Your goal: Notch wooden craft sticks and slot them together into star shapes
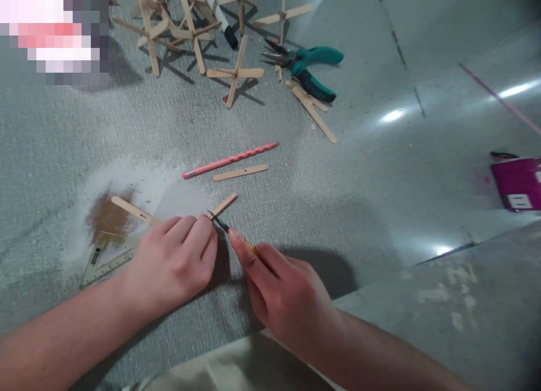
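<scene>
My left hand (pixel 180 261) is closed, its fingers pressing a wooden craft stick (pixel 226 204) whose rounded end sticks out to the upper right. My right hand (pixel 283 278) grips a craft knife (pixel 220 224) with a bit of yellow handle showing. The blade's tip touches the stick close to my left fingers. A second craft stick (pixel 129 208) with a small slot reaches out from beyond my left hand, and its other end is hidden. Just above lie a loose craft stick (pixel 240 173) with a small mark and a pink pencil (pixel 230 161).
Crossed craft-stick pieces (pixel 235 74) stand at the top, with a marker (pixel 220 16) among them. Green-handled pliers (pixel 315 64) lie beside loose sticks (pixel 315 115). A set square (pixel 107 261) is partly behind my left wrist, near a brown patch (pixel 105 216). A purple packet (pixel 515 182) is far right.
</scene>
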Tool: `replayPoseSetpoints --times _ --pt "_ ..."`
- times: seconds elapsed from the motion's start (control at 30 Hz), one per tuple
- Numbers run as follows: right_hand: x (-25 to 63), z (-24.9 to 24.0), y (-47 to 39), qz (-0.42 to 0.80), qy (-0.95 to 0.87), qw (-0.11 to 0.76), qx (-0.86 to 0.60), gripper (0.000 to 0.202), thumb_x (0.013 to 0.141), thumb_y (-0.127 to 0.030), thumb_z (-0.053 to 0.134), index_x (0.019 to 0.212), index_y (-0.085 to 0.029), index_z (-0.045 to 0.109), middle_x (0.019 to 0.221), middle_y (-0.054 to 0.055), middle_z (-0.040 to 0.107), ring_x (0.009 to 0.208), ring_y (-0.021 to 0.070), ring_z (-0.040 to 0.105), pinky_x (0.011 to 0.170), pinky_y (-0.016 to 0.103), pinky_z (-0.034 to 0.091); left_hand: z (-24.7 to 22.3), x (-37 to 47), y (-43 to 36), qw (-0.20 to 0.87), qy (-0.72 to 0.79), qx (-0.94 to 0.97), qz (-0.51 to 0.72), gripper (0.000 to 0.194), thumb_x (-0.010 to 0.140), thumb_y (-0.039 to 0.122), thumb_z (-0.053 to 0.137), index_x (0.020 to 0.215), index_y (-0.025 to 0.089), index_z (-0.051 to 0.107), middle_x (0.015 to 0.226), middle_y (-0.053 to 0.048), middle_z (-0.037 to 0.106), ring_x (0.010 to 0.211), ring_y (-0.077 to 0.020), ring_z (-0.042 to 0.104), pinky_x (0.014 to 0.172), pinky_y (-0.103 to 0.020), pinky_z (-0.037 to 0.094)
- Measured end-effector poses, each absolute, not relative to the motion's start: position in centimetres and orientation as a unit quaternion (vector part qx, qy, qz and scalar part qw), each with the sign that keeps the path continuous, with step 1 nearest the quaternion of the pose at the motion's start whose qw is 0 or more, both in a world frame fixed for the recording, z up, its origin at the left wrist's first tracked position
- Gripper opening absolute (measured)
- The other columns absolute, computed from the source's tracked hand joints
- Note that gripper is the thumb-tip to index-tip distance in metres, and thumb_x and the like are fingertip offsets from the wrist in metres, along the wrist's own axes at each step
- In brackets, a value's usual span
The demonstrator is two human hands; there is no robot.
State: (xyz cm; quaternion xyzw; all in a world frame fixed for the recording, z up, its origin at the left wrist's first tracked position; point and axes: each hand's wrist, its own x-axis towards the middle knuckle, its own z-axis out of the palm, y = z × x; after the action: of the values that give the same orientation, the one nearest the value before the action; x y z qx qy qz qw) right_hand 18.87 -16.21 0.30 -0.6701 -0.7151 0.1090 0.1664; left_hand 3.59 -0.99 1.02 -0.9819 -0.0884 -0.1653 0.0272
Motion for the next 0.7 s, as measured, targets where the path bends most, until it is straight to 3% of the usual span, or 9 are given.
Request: replayPoseSetpoints --times 0.2,0.5,0.7 --pt "18.7 0.3 -16.9 0.119 -0.707 0.174 -0.675 0.062 0.1 -0.008 0.038 0.161 -0.008 0.029 0.082 0.003 0.061 0.061 0.0164 0.054 0.053 0.03 0.051 1.3 3.6 -1.2 0.056 -0.109 -0.978 -0.172 0.025 0.089 -0.001 0.057 0.069 0.015 0.06 0.061 -0.001 0.052 0.052 -0.02 0.049 0.045 -0.034 0.041" --pt "18.6 0.0 -17.8 0.1 -0.705 0.186 -0.676 0.068 0.099 -0.006 0.038 0.164 -0.008 0.019 0.082 0.004 0.063 0.062 0.0163 0.055 0.051 0.028 0.05 1.1 3.6 -1.1 0.047 -0.094 -0.981 -0.164 0.028 0.091 0.001 0.054 0.069 0.017 0.059 0.062 -0.001 0.052 0.054 -0.0199 0.048 0.047 -0.034 0.04" --pt "19.1 0.0 -17.0 0.102 -0.716 0.167 -0.67 0.064 0.099 -0.006 0.039 0.162 -0.008 0.027 0.078 0.002 0.059 0.058 0.0167 0.052 0.048 0.03 0.047 1.2 3.7 -0.9 0.041 -0.086 -0.984 -0.15 0.029 0.091 0.0 0.052 0.068 0.017 0.059 0.063 -0.002 0.053 0.055 -0.0199 0.049 0.049 -0.034 0.04"
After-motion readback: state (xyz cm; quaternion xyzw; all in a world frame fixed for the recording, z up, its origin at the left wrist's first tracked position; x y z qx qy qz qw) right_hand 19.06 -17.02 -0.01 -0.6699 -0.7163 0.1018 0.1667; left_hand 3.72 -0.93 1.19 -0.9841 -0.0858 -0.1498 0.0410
